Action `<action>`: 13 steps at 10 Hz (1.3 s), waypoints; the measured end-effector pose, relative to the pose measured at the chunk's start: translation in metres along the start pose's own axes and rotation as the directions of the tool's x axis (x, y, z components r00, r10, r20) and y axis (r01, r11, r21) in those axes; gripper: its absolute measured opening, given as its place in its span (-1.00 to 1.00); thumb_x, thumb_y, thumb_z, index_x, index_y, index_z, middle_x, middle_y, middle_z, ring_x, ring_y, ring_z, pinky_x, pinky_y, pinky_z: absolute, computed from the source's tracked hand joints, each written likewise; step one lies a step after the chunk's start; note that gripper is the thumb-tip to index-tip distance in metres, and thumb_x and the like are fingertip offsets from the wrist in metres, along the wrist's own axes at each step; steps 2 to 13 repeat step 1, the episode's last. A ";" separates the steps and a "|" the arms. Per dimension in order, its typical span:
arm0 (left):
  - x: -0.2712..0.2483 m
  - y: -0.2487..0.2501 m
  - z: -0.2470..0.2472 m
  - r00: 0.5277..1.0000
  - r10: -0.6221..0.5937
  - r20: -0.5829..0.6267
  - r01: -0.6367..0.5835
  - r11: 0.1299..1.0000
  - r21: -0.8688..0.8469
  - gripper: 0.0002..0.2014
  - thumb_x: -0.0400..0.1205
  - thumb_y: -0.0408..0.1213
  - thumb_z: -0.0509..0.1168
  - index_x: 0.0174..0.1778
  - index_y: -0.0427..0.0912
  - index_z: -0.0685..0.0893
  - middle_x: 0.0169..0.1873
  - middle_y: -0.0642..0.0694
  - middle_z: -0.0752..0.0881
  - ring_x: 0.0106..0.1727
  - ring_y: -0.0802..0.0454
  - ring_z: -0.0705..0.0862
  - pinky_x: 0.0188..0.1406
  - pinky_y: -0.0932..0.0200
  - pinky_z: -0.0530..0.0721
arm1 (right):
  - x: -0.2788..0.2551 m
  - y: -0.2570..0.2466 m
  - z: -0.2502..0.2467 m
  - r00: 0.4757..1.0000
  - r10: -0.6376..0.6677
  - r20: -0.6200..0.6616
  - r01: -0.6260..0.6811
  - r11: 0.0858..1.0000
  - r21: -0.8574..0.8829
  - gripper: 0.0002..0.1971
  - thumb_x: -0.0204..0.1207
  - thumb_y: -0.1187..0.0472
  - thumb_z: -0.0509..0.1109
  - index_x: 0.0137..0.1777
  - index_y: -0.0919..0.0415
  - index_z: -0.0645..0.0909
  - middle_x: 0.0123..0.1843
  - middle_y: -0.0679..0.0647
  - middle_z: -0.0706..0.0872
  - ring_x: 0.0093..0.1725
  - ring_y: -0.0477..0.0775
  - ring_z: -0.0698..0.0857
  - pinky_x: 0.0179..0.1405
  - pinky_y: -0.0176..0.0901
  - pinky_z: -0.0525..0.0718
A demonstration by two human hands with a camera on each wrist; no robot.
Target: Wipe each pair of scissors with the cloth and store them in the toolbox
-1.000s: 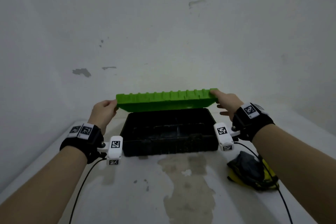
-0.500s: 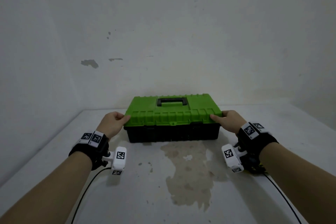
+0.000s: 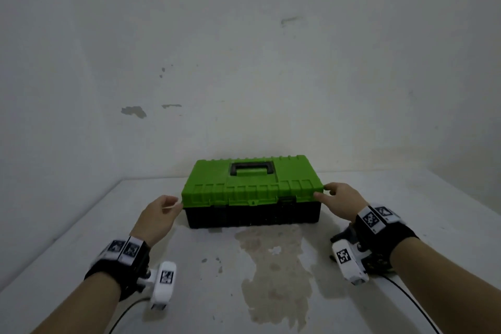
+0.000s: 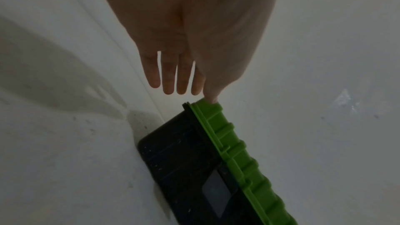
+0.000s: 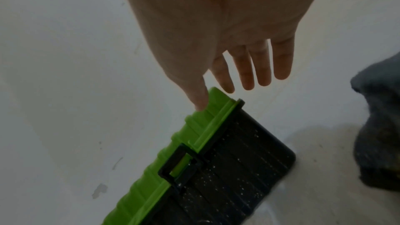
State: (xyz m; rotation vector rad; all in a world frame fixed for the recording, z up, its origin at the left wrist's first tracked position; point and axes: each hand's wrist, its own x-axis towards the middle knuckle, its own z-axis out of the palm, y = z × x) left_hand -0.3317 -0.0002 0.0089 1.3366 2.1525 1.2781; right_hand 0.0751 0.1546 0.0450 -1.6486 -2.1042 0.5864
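Note:
The toolbox (image 3: 252,209) stands closed on the white table, black body under a green lid (image 3: 252,184) with a black handle (image 3: 251,168). My left hand (image 3: 162,211) is at the lid's front left corner, fingers straight, thumb tip touching the green edge (image 4: 207,107). At the front right corner my right hand (image 3: 336,198) has its thumb on the lid (image 5: 214,107) and its other fingers spread loose. A dark grey cloth (image 5: 381,126) lies beside the right wrist. No scissors are in view.
The white table (image 3: 81,238) butts against white walls behind and to the left. A brownish stain (image 3: 273,266) spreads over the tabletop in front of the toolbox. Wrist camera cables trail toward me along the table.
The green lid came down from raised to fully closed over the black body. Both hands followed it down and now loosen at the front corners.

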 end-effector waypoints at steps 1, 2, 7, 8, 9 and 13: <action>-0.038 -0.010 -0.014 0.994 0.031 -0.107 -0.030 0.999 0.014 -0.70 0.69 -0.23 0.38 0.34 -0.17 0.61 0.18 -0.04 0.66 0.19 -0.04 0.66 0.21 0.01 0.59 | -0.012 0.005 -0.018 0.991 -0.043 -0.130 0.056 0.994 0.097 -0.45 0.57 -0.14 0.39 0.45 0.18 0.56 0.37 0.16 0.67 0.32 0.14 0.65 0.31 -0.04 0.57; -0.038 -0.010 -0.014 0.994 0.031 -0.107 -0.030 0.999 0.014 -0.70 0.69 -0.23 0.38 0.34 -0.17 0.61 0.18 -0.04 0.66 0.19 -0.04 0.66 0.21 0.01 0.59 | -0.012 0.005 -0.018 0.991 -0.043 -0.130 0.056 0.994 0.097 -0.45 0.57 -0.14 0.39 0.45 0.18 0.56 0.37 0.16 0.67 0.32 0.14 0.65 0.31 -0.04 0.57; -0.038 -0.010 -0.014 0.994 0.031 -0.107 -0.030 0.999 0.014 -0.70 0.69 -0.23 0.38 0.34 -0.17 0.61 0.18 -0.04 0.66 0.19 -0.04 0.66 0.21 0.01 0.59 | -0.012 0.005 -0.018 0.991 -0.043 -0.130 0.056 0.994 0.097 -0.45 0.57 -0.14 0.39 0.45 0.18 0.56 0.37 0.16 0.67 0.32 0.14 0.65 0.31 -0.04 0.57; -0.038 -0.010 -0.014 0.994 0.031 -0.107 -0.030 0.999 0.014 -0.70 0.69 -0.23 0.38 0.34 -0.17 0.61 0.18 -0.04 0.66 0.19 -0.04 0.66 0.21 0.01 0.59 | -0.012 0.005 -0.018 0.991 -0.043 -0.130 0.056 0.994 0.097 -0.45 0.57 -0.14 0.39 0.45 0.18 0.56 0.37 0.16 0.67 0.32 0.14 0.65 0.31 -0.04 0.57; -0.038 -0.010 -0.014 0.994 0.031 -0.107 -0.030 0.999 0.014 -0.70 0.69 -0.23 0.38 0.34 -0.17 0.61 0.18 -0.04 0.66 0.19 -0.04 0.66 0.21 0.01 0.59 | -0.012 0.005 -0.018 0.991 -0.043 -0.130 0.056 0.994 0.097 -0.45 0.57 -0.14 0.39 0.45 0.18 0.56 0.37 0.16 0.67 0.32 0.14 0.65 0.31 -0.04 0.57; -0.038 -0.010 -0.014 0.994 0.031 -0.107 -0.030 0.999 0.014 -0.70 0.69 -0.23 0.38 0.34 -0.17 0.61 0.18 -0.04 0.66 0.19 -0.04 0.66 0.21 0.01 0.59 | -0.012 0.005 -0.018 0.991 -0.043 -0.130 0.056 0.994 0.097 -0.45 0.57 -0.14 0.39 0.45 0.18 0.56 0.37 0.16 0.67 0.32 0.14 0.65 0.31 -0.04 0.57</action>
